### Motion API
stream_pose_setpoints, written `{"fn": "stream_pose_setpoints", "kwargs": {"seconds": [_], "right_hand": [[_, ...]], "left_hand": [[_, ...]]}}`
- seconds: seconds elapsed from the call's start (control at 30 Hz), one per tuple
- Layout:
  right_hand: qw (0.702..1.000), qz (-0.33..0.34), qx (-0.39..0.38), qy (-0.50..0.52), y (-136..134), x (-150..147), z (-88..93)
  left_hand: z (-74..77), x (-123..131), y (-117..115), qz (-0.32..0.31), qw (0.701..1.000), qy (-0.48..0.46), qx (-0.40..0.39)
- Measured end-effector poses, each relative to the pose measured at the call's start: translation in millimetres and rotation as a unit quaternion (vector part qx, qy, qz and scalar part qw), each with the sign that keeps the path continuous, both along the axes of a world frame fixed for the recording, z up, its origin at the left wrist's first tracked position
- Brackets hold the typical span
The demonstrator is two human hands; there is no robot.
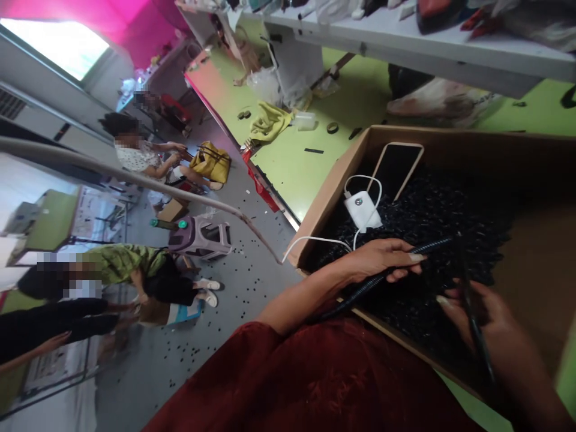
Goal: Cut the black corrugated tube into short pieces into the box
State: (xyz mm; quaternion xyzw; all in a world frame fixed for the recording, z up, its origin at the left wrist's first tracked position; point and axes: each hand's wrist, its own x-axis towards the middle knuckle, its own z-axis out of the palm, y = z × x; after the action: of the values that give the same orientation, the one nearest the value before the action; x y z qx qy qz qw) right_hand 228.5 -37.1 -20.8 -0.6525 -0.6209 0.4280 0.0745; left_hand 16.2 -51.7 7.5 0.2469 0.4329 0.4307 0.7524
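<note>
My left hand [389, 259] is closed on a black ribbed strip [434, 245], pinched between thumb and fingers. One end of the strip points right, and the rest trails down-left under my wrist. My right hand [481, 318], partly blurred, is closed round a long thin dark tool [472, 324] whose upper tip lies near the strip's end; its exact kind is unclear. Both hands are over an open cardboard box [330, 198] holding a heap of small black pieces [454, 210]. Inside it, a phone [396, 171] leans at the far side beside a white power adapter [362, 210] with a white cable.
Beyond the box lies a green tabletop [292, 168] with a yellow cloth [270, 122], a tape roll [332, 128] and a white shelf [427, 54] above. Black bits litter the floor [243, 282] at left. Several people sit there, near a yellow bag [210, 162] and a plastic stool [202, 237].
</note>
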Motion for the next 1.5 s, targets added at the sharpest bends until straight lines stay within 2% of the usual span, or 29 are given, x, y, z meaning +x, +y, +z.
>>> {"fn": "stream_pose_setpoints", "kwargs": {"seconds": [0.17, 0.4, 0.5, 0.57, 0.73, 0.93, 1.2, 1.5], "right_hand": [[1.000, -0.012, 0.008, 0.005, -3.4, -3.0, 8.6], [0.999, -0.002, 0.041, 0.028, -5.1, 1.9, -3.4], [0.996, 0.017, 0.050, 0.065, -7.9, 0.2, -6.8], [0.993, 0.036, 0.061, 0.098, -8.4, -0.4, -8.6], [0.991, 0.060, 0.072, 0.093, -5.9, 0.7, -8.3], [0.989, 0.094, 0.085, 0.079, -4.5, -0.1, -2.2], [0.987, 0.113, 0.084, 0.075, -3.7, 0.5, -1.9], [0.985, 0.126, 0.080, 0.083, -4.2, -1.6, 4.2]], "left_hand": [[0.3, 2.0, -1.5, 0.009, 0.999, -0.031, 0.003], [5.0, -4.4, 2.1, -0.002, 0.998, -0.053, -0.014], [11.0, -7.2, 2.4, -0.003, 1.000, -0.014, -0.002], [12.3, -7.8, 4.0, 0.019, 0.999, 0.038, 0.013], [7.3, -2.5, 10.3, 0.074, 0.985, 0.157, 0.024], [6.2, 4.9, 12.0, 0.089, 0.977, 0.193, 0.008], [-0.7, 4.6, 11.7, 0.090, 0.964, 0.247, 0.045], [-1.8, 4.8, 10.1, 0.064, 0.960, 0.266, 0.065]]}}
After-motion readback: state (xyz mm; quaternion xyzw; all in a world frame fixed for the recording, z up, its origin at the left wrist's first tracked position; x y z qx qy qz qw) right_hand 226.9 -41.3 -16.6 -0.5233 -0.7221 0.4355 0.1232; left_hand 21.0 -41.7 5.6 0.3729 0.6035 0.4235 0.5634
